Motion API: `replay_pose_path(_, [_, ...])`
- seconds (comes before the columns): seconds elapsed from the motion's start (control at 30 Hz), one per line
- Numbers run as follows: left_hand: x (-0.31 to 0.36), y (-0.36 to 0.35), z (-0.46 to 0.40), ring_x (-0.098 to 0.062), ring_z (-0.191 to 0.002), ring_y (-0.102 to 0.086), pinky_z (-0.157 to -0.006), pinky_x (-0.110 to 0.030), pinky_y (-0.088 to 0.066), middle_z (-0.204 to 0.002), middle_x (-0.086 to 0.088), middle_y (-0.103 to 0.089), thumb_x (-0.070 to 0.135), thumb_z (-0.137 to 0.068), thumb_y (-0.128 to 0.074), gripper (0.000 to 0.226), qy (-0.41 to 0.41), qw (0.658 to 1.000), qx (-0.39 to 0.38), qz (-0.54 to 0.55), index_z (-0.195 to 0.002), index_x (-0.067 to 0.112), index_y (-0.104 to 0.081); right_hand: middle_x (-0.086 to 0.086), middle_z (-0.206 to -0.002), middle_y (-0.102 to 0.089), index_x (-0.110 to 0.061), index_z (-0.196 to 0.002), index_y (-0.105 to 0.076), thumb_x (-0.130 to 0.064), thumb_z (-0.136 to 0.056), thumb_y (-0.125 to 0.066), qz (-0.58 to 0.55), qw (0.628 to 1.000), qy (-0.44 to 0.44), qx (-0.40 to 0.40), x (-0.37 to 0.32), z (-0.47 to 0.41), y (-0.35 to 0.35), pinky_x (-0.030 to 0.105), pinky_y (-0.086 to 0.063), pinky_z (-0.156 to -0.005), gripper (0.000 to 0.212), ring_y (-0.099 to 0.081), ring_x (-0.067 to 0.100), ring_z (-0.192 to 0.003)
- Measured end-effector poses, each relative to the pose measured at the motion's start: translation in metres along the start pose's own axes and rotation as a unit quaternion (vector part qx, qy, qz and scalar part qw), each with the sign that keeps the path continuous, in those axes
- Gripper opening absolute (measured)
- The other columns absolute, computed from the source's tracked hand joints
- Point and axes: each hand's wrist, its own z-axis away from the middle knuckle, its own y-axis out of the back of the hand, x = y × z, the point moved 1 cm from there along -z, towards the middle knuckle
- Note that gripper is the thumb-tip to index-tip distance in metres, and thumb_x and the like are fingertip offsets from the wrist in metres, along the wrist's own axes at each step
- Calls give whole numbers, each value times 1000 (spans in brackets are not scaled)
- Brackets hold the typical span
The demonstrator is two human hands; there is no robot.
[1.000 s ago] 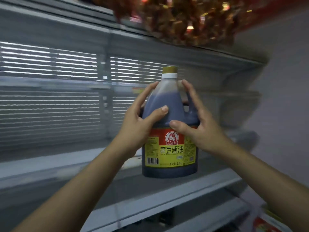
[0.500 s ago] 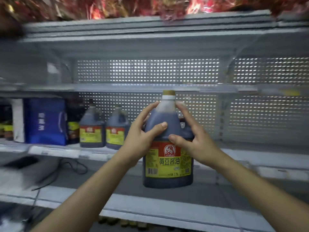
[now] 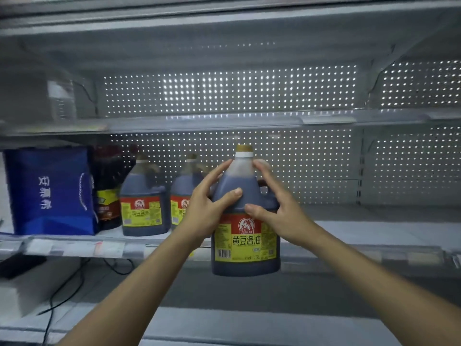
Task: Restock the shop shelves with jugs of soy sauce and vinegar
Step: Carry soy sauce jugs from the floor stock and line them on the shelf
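Observation:
A dark soy sauce jug (image 3: 245,243) with a gold cap and a red and yellow label hangs upright in the air in front of the middle shelf (image 3: 361,231). My left hand (image 3: 207,208) grips its left shoulder and my right hand (image 3: 282,211) grips its right shoulder near the handle. Its base sits below the shelf's front edge. Two matching jugs stand on that shelf to the left, one (image 3: 143,203) in full view and one (image 3: 182,198) partly hidden behind my left hand.
A blue bag (image 3: 50,191) and a dark bottle (image 3: 107,188) stand at the shelf's left end. The shelf's right part is bare. A perforated back panel (image 3: 299,166) closes the rear. On the lower shelf, a white box (image 3: 22,293) and black cables (image 3: 64,290) lie at left.
The view has swung left along the shelving and come closer to the shelf with two jugs. Both hands keep the same grip on the jug, which stays upright.

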Motion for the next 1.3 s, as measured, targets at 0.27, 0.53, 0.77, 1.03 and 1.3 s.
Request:
replay_pose_path(0.27, [-47,-3,-65,-18,-116,-69,-90,-45,-61,-140,3,-61,18,-91,-76,61,3,1000,5,-27,-143,42,-55,-33,-163,-18,-57,-156,-24,-40,-90,-77,4,1000,22,0,68,-52,10,48,-52,-108,87,-37,8,-147])
replay_pose_path(0.53, [-88,1,-104,-11,-118,-68,-89,-33,-60,-139,4,-63,10,-95,-71,64,22,999,-7,-49,-151,31,-48,-20,-159,-32,-49,-158,-28,-26,-89,-80,13,999,23,31,124,-83,4,18,-44,-109,90,-36,-18,-136])
replay_pose_path(0.77, [-132,12,-123,-10,-130,-59,-106,-44,-53,-145,4,-58,30,-94,-73,65,42,991,-22,-128,-153,24,-45,-9,-137,-42,-59,-149,-28,-32,-86,-82,12,996,-46,71,157,-82,-14,16,-51,-101,88,-48,-11,-124])
replay_pose_path(1.03, [-145,17,-145,3,-126,-56,-109,-32,-48,-137,12,-61,29,-95,-67,49,-11,984,-33,-175,-142,23,-54,-11,-138,-39,-49,-157,-25,-42,-85,-81,98,981,-75,150,152,-83,-42,25,-43,-113,91,-41,-8,-132])
replay_pose_path(1.3, [-154,19,-149,8,-115,-55,-101,-18,-43,-123,19,-59,10,-97,-65,43,-61,991,-22,-118,-128,36,-50,-13,-157,-28,-55,-158,-17,-46,-86,-78,171,962,-110,184,133,-80,-62,34,-36,-121,95,-28,-1,-146])
